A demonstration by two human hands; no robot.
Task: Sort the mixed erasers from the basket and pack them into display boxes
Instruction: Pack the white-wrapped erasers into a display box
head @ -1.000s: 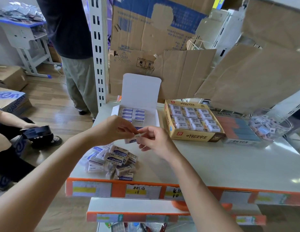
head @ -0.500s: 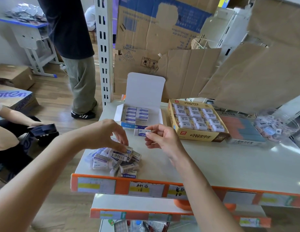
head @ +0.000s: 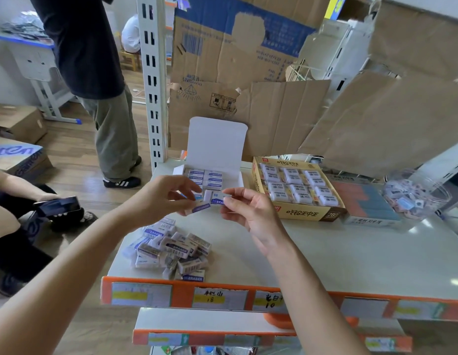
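**Two erasers pinched in front of the open white box**

Head view: Both hands meet at the middle of the frame, above the far part of a pale shelf [head: 325,257] with an orange label strip along its near edge. The left hand [head: 169,198] comes in from the lower left and pinches a purple-sleeved eraser [head: 200,208] between thumb and fingertips, its other fingers loosely spread. The right hand [head: 251,213] comes up from the lower right, palm turned toward the camera, and pinches a second eraser [head: 219,200] printed with blue lettering. The two erasers sit just beside each other in the air; whether they touch cannot be told.

Directly behind them stands a white display box [head: 217,144] with its lid raised upright, and rows of the same blue-labelled erasers lie inside it. Below the hands, toward the lower left of the shelf, lies a loose pile of erasers [head: 171,249]. To the right of the white box is a yellow display box [head: 307,213] filled with wrapped white erasers, then a flat box of orange and blue erasers [head: 368,206], then a clear tub [head: 414,196] of small mixed erasers at the right edge.

Cardboard sheets [head: 286,116] lean behind the shelf. A standing person [head: 107,124] fills the upper left.
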